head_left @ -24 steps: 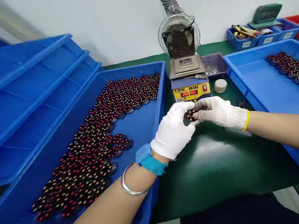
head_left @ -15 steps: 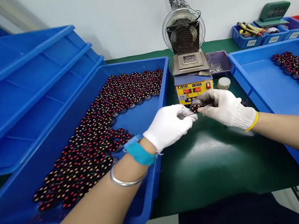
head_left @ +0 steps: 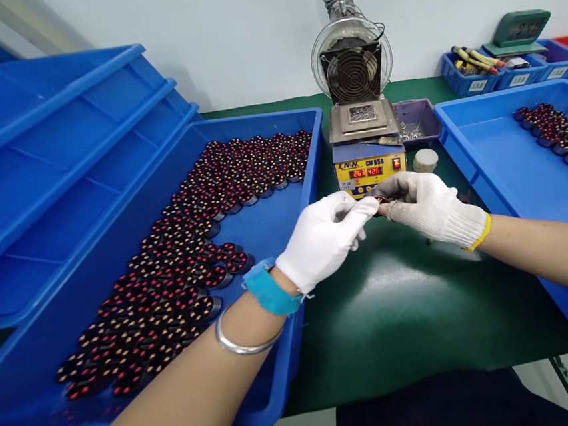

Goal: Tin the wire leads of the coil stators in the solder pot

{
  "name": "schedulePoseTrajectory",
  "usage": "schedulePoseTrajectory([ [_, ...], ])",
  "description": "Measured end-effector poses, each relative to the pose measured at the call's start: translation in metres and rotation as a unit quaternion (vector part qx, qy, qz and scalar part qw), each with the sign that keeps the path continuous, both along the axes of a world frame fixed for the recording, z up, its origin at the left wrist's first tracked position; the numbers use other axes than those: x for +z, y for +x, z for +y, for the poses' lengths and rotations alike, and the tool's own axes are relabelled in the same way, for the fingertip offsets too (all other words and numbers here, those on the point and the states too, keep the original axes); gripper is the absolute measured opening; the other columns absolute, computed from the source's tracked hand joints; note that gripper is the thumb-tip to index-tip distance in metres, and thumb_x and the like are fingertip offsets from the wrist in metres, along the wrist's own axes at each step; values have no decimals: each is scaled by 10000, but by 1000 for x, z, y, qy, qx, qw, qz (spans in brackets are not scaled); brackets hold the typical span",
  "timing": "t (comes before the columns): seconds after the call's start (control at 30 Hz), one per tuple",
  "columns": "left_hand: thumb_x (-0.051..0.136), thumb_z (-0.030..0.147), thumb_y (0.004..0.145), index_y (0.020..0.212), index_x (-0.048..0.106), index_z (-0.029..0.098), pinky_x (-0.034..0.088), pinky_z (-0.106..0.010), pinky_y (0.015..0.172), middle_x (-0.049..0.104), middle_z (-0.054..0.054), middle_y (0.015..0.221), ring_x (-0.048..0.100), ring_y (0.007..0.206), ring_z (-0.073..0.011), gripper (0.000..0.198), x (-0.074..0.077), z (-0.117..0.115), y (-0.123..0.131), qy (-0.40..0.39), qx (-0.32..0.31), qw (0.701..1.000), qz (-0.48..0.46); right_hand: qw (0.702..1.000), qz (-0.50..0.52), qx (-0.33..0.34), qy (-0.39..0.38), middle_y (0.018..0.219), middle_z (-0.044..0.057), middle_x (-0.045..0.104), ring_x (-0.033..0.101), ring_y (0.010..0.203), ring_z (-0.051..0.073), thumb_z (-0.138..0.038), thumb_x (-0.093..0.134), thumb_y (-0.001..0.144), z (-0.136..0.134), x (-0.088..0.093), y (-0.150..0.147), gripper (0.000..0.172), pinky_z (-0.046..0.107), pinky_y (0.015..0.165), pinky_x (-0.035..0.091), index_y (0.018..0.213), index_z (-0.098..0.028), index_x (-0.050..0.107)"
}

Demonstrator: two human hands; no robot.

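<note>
Both my hands wear white gloves and meet in front of the solder pot (head_left: 363,121). My right hand (head_left: 424,206), its glove fingertips grey and dirty, grips a small round black part (head_left: 380,198) with copper-coloured spots on its face. My left hand (head_left: 324,239) pinches at the near side of the same part with thumb and fingers. The fingers cover most of the part. Many similar black parts (head_left: 170,284), with red or gold spots, lie in rows in the left blue tray (head_left: 275,224).
The right blue tray (head_left: 488,146) holds more such parts (head_left: 563,139). Behind are a purple bin (head_left: 418,113), a round whitish jar (head_left: 425,160), small tool bins (head_left: 472,81) and a green clock (head_left: 521,29). Blue trays (head_left: 58,161) are stacked at the left.
My left thumb has come up over the black part's face, so less of the part shows. My right hand stays nearly in place. The display figures differ.
</note>
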State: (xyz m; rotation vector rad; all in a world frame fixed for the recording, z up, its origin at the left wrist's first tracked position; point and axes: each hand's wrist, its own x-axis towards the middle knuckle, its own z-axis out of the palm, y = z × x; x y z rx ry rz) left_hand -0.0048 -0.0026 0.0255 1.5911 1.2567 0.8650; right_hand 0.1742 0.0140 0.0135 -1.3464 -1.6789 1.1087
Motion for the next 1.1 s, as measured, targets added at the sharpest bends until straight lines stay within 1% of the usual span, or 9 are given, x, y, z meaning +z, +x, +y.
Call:
schedulePoseTrajectory([
  [0.1, 640, 352, 781, 626, 541, 180, 382, -213, 372, 555, 33, 481, 485, 373, -92, 252, 10, 0, -8, 24, 61, 994, -86, 999, 7, -29, -17, 844, 33, 714, 665, 741, 147, -283, 693, 706, 2, 2, 2, 257, 240, 641, 533, 929, -158, 672],
  [0.23, 520, 455, 863, 658, 557, 181, 377, -227, 366, 556, 18, 500, 493, 379, -99, 345, 7, 4, -12, 90, 122, 980, -132, 999, -3, -40, -23, 799, 23, 709, 659, 696, 136, -295, 702, 701, 1, 4, 4, 263, 222, 595, 520, 928, -167, 673],
  [0.33, 471, 537, 882, 730, 581, 173, 441, -237, 447, 593, -1, 572, 546, 462, -110, 409, -2, 6, -6, 80, 70, 991, -76, 999, -5, -27, -20, 805, 28, 711, 660, 698, 138, -305, 702, 706, -1, 4, 3, 264, 221, 590, 517, 927, -164, 670],
  [0.47, 564, 459, 862, 656, 530, 182, 439, -215, 493, 570, 24, 552, 528, 478, -90, 347, -9, 4, 1, 69, 38, 997, -11, 1000, -10, -14, -21, 871, 39, 719, 668, 757, 153, -300, 705, 704, -1, 1, 2, 251, 231, 627, 522, 913, -163, 675],
  [0.57, 559, 393, 874, 676, 549, 181, 410, -207, 460, 551, 38, 531, 497, 435, -79, 290, -5, 2, 1, 76, 73, 994, -25, 999, -17, -33, -21, 854, 43, 718, 664, 736, 150, -305, 704, 709, 2, 0, 4, 265, 232, 617, 520, 928, -160, 674],
  [0.7, 559, 460, 858, 686, 553, 181, 405, -222, 460, 552, 31, 533, 515, 450, -97, 329, -1, 2, -1, 76, 103, 992, -18, 999, -2, -47, -24, 790, 40, 708, 652, 686, 136, -303, 688, 728, 0, 2, 5, 271, 232, 605, 516, 953, -153, 669],
  [0.8, 582, 497, 834, 689, 551, 183, 412, -222, 495, 572, 28, 570, 531, 497, -102, 347, -2, 1, 1, 65, 54, 996, 34, 999, 1, -29, -27, 809, 43, 713, 658, 708, 143, -302, 689, 726, -3, 2, 4, 256, 240, 619, 521, 934, -155, 673],
  [0.9, 559, 461, 854, 670, 546, 185, 412, -219, 490, 563, 31, 554, 521, 482, -98, 332, 2, -3, 2, 54, 7, 998, 20, 999, -22, -25, -24, 849, 48, 719, 664, 748, 161, -308, 699, 712, -3, -1, 5, 266, 263, 649, 529, 934, -163, 685],
  [1.1, 597, 447, 810, 642, 553, 174, 389, -230, 410, 547, 21, 480, 486, 389, -103, 324, 20, -6, -10, 24, 13, 998, -49, 999, 2, -49, -17, 821, 44, 714, 653, 707, 147, -328, 695, 712, 3, -1, 11, 285, 261, 640, 523, 935, -150, 683],
])
